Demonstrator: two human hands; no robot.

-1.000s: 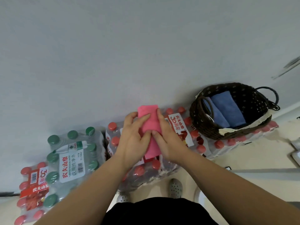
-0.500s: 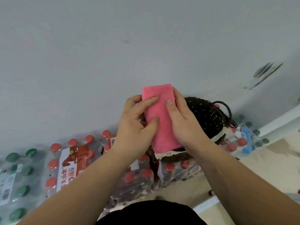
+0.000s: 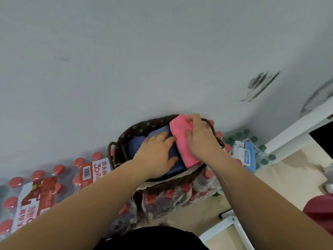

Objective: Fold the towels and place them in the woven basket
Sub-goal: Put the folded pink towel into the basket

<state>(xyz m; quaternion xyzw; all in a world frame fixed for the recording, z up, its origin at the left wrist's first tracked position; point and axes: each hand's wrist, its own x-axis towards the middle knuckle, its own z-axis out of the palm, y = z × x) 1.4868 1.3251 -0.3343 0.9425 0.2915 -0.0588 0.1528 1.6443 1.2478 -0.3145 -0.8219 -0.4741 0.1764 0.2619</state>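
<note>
One pink towel [image 3: 181, 141] in right hand [image 3: 201, 139], woven basket [image 3: 137, 127], label [image 3: 98, 169] "30"

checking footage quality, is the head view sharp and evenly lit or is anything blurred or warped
Head view: soft even light, no glare; pink towel and woven basket reasonably sharp; dark wall marks at right look smeared; wide lens curves the wall's base line.
</note>
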